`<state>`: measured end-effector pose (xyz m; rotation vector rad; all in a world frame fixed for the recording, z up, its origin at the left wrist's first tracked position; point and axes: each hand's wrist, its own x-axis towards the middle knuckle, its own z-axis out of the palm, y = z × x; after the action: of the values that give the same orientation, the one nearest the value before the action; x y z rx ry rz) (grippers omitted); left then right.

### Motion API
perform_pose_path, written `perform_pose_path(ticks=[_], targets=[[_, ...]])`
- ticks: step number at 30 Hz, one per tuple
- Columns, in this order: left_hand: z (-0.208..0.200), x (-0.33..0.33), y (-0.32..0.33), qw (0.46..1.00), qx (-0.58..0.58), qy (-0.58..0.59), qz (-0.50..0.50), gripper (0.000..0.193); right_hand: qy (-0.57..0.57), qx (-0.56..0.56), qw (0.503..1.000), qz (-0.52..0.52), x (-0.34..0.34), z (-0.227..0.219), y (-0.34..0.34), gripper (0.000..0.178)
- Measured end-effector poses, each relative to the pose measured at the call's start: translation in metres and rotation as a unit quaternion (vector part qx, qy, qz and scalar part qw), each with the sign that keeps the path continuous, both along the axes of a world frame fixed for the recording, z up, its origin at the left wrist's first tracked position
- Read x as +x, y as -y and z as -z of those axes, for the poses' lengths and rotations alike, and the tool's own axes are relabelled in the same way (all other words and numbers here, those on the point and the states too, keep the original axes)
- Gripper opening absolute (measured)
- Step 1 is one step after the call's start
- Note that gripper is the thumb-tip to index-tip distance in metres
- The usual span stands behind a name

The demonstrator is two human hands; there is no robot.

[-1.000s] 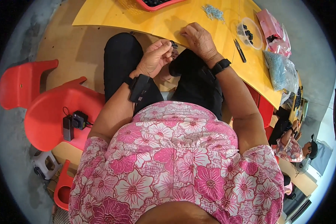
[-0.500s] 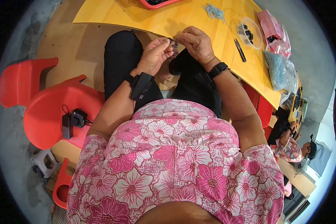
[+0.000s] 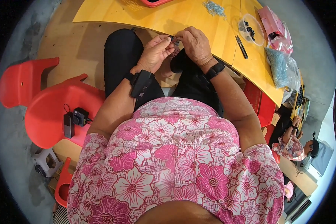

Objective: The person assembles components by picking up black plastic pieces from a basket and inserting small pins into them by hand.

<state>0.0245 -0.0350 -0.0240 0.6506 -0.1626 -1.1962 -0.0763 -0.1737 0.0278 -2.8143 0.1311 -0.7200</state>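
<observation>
Just off the table's near edge, over my lap, my two hands work close together. My left hand (image 3: pixel 154 54) is closed in a pinch on a small black piece (image 3: pixel 171 38), thumb against forefinger. My right hand (image 3: pixel 195 44) is closed too, its fingertips almost meeting the black piece; whatever they pinch is too small to make out. To the right on the yellow table (image 3: pixel 198 16) lie a slim dark pointed tool (image 3: pixel 242 47) and a clear round tub (image 3: pixel 258 28) with several black pieces in it. A small heap of pale bluish bits (image 3: pixel 214 9) lies farther back.
A clear bag of bluish bits (image 3: pixel 278 67) and a pink package (image 3: pixel 269 20) line the table's right side. At the far edge sits a red tray (image 3: pixel 155 3). Red chairs (image 3: pixel 44 112) stand to my left, one bearing black devices (image 3: pixel 79 116). Another person (image 3: pixel 291 145) sits far right.
My right hand has shifted very slightly left, still close to the left fingertips. The left hand keeps its pinch on the black piece. The view has moved a little.
</observation>
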Motion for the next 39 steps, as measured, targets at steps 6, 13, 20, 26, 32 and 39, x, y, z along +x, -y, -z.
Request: perform_pose_path(ticks=[6,13,20,26,32,39], targets=[[-0.005,-0.001,-0.001,0.999,-0.013,0.043,0.017,0.014,-0.009,0.14,0.99,-0.012,-0.005,-0.001,0.006,0.012],[-0.005,-0.003,-0.001,0.993,-0.008,0.113,0.03,0.015,-0.043,0.113,0.991,-0.049,-0.005,-0.013,0.003,0.013],[-0.008,-0.002,-0.002,0.989,0.026,0.143,0.037,0.015,-0.116,0.074,0.989,-0.061,-0.003,-0.024,0.006,0.01],[-0.005,-0.002,-0.002,0.991,-0.014,0.114,0.074,0.018,-0.166,0.308,0.935,-0.061,-0.002,-0.037,0.008,0.014],[-0.004,-0.002,-0.002,0.988,-0.061,0.095,0.104,0.021,-0.212,0.521,0.824,-0.067,0.001,-0.037,0.018,0.015],[-0.008,-0.001,-0.003,0.993,-0.052,0.045,0.094,0.018,-0.14,0.556,0.815,-0.084,-0.004,-0.03,0.01,0.006]])
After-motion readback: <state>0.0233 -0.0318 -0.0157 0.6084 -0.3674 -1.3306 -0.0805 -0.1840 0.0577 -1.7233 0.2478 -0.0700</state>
